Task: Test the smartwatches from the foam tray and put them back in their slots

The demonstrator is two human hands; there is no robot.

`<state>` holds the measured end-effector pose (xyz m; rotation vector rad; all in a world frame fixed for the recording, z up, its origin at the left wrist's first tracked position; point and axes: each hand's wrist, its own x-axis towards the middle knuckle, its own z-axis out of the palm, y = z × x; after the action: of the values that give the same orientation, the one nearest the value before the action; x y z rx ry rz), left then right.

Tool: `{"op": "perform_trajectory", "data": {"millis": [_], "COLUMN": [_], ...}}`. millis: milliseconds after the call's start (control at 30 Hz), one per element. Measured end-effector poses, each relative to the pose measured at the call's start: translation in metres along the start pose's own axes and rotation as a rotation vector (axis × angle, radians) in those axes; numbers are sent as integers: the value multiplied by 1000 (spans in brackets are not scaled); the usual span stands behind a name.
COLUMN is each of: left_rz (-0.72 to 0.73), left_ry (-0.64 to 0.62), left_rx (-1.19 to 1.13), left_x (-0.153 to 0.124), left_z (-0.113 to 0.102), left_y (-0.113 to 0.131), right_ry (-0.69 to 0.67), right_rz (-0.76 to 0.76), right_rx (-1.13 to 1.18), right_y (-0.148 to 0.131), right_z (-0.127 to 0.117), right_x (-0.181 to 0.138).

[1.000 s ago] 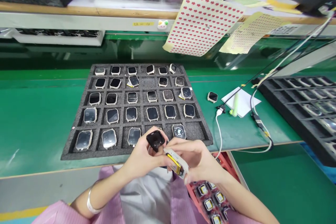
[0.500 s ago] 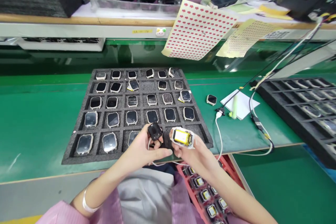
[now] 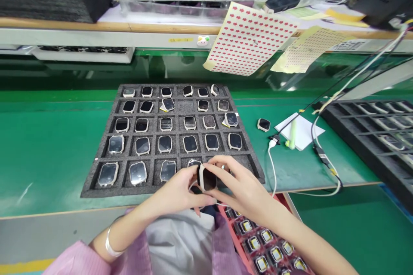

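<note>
Both hands meet over the near edge of the black foam tray (image 3: 97,167). My left hand (image 3: 179,193) and my right hand (image 3: 237,187) pinch one smartwatch body (image 3: 206,179) between their fingertips, its dark screen toward me and its pale rim on the left. A thin white wire trails below it. The tray's pockets hold several watch bodies in rows.
A loose watch body (image 3: 263,124) lies on the green mat beside a white paper (image 3: 305,126) and a green pen (image 3: 293,132). Cables (image 3: 322,154) run along the right. A second black tray (image 3: 371,137) stands at the right; a red tray (image 3: 258,245) with several parts sits below the table edge. Sticker sheets (image 3: 250,38) hang from the shelf.
The two separate halves, a black back piece in my left hand and a shell with a yellow battery in my right, have come together into one watch body held by both hands.
</note>
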<state>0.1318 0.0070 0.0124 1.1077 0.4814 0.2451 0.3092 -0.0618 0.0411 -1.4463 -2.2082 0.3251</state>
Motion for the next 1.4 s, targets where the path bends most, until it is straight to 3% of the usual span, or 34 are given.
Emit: {"op": "perform_trajectory", "data": {"millis": [267,600,1100,1400], "left_rz": [28,15,10,-55], "left_ry": [80,38,30,46], "left_rx": [2,-86,-74,-104], "left_x": [6,7,11,10], "left_z": [4,0,-5,-6], "left_y": [-1,-1,-2,-9], "right_ry": [-9,5,120,194], "right_rz": [57,134,-23,-36], "right_rx": [-55,282,354,370], "right_y": [-7,4,24,31], "right_z": [0,4,22,34], "right_x": [6,6,6,1]}}
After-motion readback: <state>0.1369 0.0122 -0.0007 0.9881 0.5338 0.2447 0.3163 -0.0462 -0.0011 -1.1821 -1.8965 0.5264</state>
